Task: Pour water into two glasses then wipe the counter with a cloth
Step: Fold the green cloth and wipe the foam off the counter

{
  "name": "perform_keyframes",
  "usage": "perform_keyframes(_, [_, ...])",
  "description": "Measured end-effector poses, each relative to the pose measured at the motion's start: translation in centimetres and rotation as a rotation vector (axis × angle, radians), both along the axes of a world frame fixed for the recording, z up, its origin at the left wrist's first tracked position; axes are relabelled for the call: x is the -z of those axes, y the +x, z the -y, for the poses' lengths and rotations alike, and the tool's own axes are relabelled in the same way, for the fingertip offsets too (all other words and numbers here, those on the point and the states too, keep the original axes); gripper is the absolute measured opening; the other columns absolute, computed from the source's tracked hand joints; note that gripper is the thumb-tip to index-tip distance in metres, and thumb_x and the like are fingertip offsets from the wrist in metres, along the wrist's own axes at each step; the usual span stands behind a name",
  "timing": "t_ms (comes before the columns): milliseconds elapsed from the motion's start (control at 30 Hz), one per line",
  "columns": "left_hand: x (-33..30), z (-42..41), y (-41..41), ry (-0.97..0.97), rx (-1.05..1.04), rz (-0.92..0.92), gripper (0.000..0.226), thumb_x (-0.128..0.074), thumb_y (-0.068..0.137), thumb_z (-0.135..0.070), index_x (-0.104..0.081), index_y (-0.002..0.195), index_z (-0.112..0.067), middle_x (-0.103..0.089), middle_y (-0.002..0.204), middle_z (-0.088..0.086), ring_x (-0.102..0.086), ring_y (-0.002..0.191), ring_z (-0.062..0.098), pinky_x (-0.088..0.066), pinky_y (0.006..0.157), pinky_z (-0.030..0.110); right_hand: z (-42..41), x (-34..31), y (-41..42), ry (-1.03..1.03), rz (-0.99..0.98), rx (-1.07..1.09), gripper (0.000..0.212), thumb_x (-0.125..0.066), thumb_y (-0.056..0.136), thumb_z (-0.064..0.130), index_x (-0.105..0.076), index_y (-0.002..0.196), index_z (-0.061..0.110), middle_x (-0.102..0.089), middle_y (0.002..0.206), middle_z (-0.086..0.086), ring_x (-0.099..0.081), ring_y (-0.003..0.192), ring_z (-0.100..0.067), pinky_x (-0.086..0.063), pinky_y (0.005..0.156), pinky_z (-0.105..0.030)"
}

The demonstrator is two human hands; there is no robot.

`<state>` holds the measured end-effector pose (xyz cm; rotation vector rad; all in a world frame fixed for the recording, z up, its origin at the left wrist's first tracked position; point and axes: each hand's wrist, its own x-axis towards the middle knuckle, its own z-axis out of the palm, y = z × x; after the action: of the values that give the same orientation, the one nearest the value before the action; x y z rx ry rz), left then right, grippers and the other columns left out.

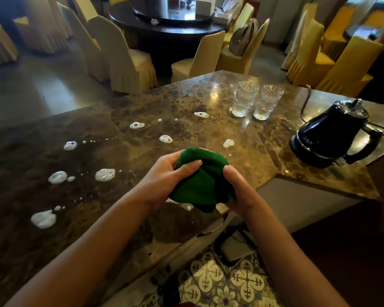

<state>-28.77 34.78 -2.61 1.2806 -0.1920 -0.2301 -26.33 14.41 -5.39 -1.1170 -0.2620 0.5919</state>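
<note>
My left hand (164,180) and right hand (239,189): fingers (187,167) curled tight round bunched green cloth (203,180), held between both hands above near edge of marble desk (142,103). Foam blobs (104,174) scattered on desk to left. Two glasses (256,100) side by side farther back; black kettle (333,134) right.

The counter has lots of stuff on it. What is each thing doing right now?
green cloth: bunched up, held above the counter edge
left hand: grips the cloth
right hand: grips the cloth
left glass: upright, looks filled
right glass: upright, looks filled, beside the first
kettle: upright, lid on, nobody touching it
foam blobs: scattered on the counter, not wiped yet
</note>
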Motion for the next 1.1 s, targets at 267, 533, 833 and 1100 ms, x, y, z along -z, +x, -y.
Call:
perform_keyframes(267, [1.1, -2.5, 4.8, 0.816, -0.362, 0.492, 0.046, -0.055, 0.096, -0.054, -0.076, 0.099, -0.013, -0.067, 0.101, -0.003, -0.065, 0.099, 0.018, -0.053, 0.086, 0.036, -2.2, 1.2, 1.9, -0.043, -0.149, 0.197, 0.054, -0.084, 0.08, 0.028, -0.071, 0.127, 0.005, -0.073, 0.127, -0.025, -0.069, 0.116, -0.04, -0.052, 0.105, -0.056])
perform_keyframes(533, [6.0, -6.2, 9.8, 1.068, -0.634, 0.035, 0.053, -0.05, 0.106, -0.044, -0.059, 0.14, -0.004, -0.058, 0.143, 0.014, -0.051, 0.135, 0.027, -0.038, 0.116, 0.039, 4.1, -1.3, 9.7, -0.311, 0.169, 0.654, 0.018, -0.08, 0.088, 0.036, -0.08, 0.105, 0.03, -0.082, 0.1, 0.002, -0.077, 0.098, -0.02, -0.063, 0.079, -0.034])
perform_keyframes(833, [11.9, -7.1, 12.0, 1.443, -0.738, -0.174, 0.069, -0.047, 0.105, -0.045, -0.036, 0.156, 0.0, -0.026, 0.167, 0.019, -0.019, 0.157, 0.033, -0.016, 0.128, 0.045, 8.3, 6.2, 15.5, -1.067, 0.534, 0.471, 0.05, -0.063, 0.105, 0.042, -0.069, 0.135, 0.003, -0.058, 0.151, -0.019, -0.047, 0.145, -0.031, -0.034, 0.121, -0.046])
perform_keyframes(1100, [13.2, -6.8, 11.9, 1.696, -0.645, -0.262, 0.08, -0.03, 0.105, -0.057, -0.022, 0.161, 0.0, -0.014, 0.171, 0.019, -0.006, 0.16, 0.032, -0.007, 0.129, 0.046, 4.9, 9.1, 19.2, -1.521, 0.736, 0.323, 0.073, -0.043, 0.107, 0.056, -0.029, 0.166, 0.015, -0.016, 0.176, -0.018, -0.006, 0.163, -0.039, -0.004, 0.131, -0.054])
